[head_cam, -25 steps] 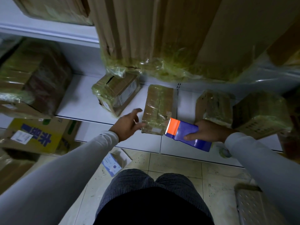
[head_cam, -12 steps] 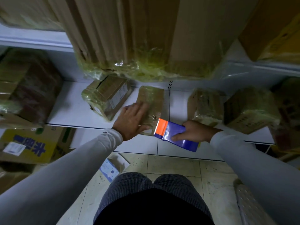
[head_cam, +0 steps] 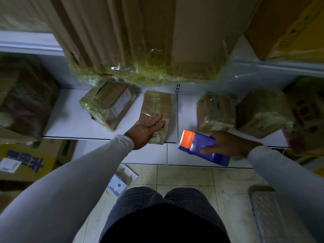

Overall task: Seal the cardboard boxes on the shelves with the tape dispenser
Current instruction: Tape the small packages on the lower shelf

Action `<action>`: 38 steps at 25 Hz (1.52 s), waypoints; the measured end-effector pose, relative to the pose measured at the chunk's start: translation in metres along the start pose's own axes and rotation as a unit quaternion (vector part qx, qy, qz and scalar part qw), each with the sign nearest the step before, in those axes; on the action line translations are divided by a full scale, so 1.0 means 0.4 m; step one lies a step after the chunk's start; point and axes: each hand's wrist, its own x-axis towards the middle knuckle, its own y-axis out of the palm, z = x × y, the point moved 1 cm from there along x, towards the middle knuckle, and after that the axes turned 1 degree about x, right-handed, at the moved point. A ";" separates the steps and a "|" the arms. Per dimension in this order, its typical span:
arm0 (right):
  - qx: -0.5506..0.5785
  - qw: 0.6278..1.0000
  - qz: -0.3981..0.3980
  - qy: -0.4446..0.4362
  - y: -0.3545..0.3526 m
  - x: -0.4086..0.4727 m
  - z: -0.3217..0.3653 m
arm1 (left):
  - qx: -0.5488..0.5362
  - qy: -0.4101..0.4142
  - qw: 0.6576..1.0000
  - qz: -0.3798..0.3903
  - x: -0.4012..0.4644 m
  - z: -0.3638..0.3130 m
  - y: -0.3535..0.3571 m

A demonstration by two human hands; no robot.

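On the white shelf (head_cam: 73, 120) at about waist level there's a row of small cardboard boxes, all wrapped in yellowish-green tape. The person's left hand (head_cam: 146, 128) lies flat on the near end of the narrow box (head_cam: 157, 109) in the middle, fingers straight and spread, pressing down on top of it rather than grabbing it. That box sits lengthwise, its near end right at the shelf's front edge.

The right hand (head_cam: 228, 143) has the tape dispenser (head_cam: 199, 147), thumb and fingers curled round its blue body. The orange toothed end points left toward the narrow box but isn't touching it; there's a clear gap, and the dispenser hangs just off the front edge of the shelf.

Left of the narrow box is an angled box with a white label (head_cam: 108, 104), and to the right two more wrapped boxes (head_cam: 214, 111) (head_cam: 263, 111) side by side. A big wrapped carton (head_cam: 140, 41) hangs over from the shelf above. Down on the tiled floor (head_cam: 184, 176) by the person's knees lies a small blue-and-white packet (head_cam: 119, 183), and at the far left a yellow carton with blue print (head_cam: 29, 160).
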 end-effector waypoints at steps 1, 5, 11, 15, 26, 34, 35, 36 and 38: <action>-0.005 1.000 -0.004 0.005 -0.003 -0.003 -0.001 | 0.003 -0.001 1.000 0.002 0.002 -0.004 0.002; -0.053 0.998 -0.022 0.032 0.034 0.045 0.048 | 0.016 -0.017 1.000 0.005 0.002 -0.013 0.007; -0.238 0.965 -0.073 0.081 0.134 0.111 0.085 | -0.024 -0.031 0.999 0.005 0.000 -0.001 -0.003; -0.118 0.985 -0.049 0.116 0.155 0.059 0.004 | 0.000 -0.157 0.987 -0.028 0.028 -0.050 0.002; -0.040 0.992 -0.089 0.074 0.147 0.020 -0.048 | 0.097 -0.223 0.968 -0.059 0.068 -0.102 0.049; -0.051 0.995 -0.071 0.048 0.134 0.039 -0.041 | 0.030 -0.159 0.985 -0.056 0.001 -0.052 -0.005; -0.040 0.995 -0.074 0.045 0.130 0.043 -0.039 | 0.039 -0.158 0.985 -0.056 -0.020 -0.044 -0.002; -0.027 0.996 -0.074 0.043 0.127 0.046 -0.036 | 0.043 -0.167 0.984 -0.047 -0.039 -0.043 0.009; -0.008 0.997 -0.073 0.039 0.121 0.044 -0.030 | 0.026 -0.190 0.981 -0.034 -0.051 -0.050 0.033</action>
